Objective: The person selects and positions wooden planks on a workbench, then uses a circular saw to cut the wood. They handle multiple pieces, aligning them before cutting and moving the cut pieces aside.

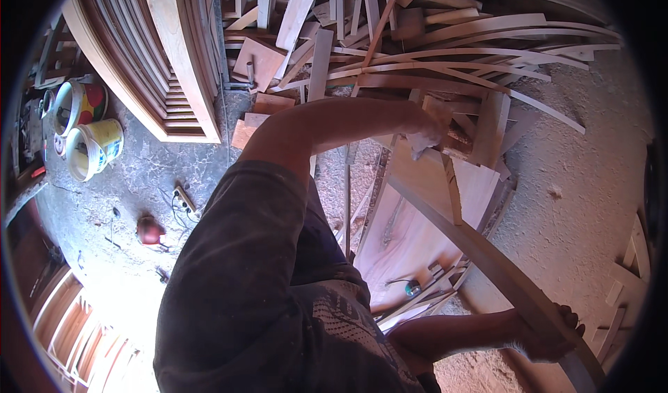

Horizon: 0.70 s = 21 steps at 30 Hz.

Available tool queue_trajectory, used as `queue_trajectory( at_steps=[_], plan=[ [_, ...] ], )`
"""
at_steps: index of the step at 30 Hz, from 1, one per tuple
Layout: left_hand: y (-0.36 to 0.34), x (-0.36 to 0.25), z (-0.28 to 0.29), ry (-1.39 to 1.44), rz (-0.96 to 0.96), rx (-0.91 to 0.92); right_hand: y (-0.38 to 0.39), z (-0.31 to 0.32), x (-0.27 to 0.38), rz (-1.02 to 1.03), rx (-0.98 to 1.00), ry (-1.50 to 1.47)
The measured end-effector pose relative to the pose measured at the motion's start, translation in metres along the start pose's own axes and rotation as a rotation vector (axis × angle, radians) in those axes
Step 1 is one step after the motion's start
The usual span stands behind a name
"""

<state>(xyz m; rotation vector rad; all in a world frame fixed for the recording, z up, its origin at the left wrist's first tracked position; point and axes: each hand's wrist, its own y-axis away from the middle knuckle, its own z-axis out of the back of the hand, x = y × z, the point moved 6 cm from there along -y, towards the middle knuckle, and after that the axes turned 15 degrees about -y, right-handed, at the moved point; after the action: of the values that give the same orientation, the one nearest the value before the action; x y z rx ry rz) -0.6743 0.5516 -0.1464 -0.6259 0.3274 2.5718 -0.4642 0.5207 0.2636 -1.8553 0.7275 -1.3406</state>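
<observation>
The left hand (431, 132), at about 1 o'clock from the middle, is closed on a pale cloth or paper pad (422, 144) pressed on the top end of a long curved wooden strip (487, 254). This strip runs from the middle down to 4 o'clock, where the right hand (550, 334) is wrapped around its lower part. At 9 o'clock two plastic buckets stand on the floor: a yellow and white bucket (97, 149) and, behind it, a coloured bucket (80, 104); what is inside them I cannot tell. Scrap wood (417, 38) lies in a heap at 12 o'clock.
</observation>
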Motion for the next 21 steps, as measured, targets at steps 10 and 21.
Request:
queue_trajectory(
  at_steps=[10, 21],
  plan=[
    [0.008, -0.003, 0.004, -0.043, -0.026, -0.057, 0.003, 0.003, -0.003, 0.009, -0.033, -0.021],
    [0.009, 0.0, 0.001, 0.094, -0.062, -0.048, 0.027, -0.033, 0.003, 0.054, -0.081, 0.004]
  ],
)
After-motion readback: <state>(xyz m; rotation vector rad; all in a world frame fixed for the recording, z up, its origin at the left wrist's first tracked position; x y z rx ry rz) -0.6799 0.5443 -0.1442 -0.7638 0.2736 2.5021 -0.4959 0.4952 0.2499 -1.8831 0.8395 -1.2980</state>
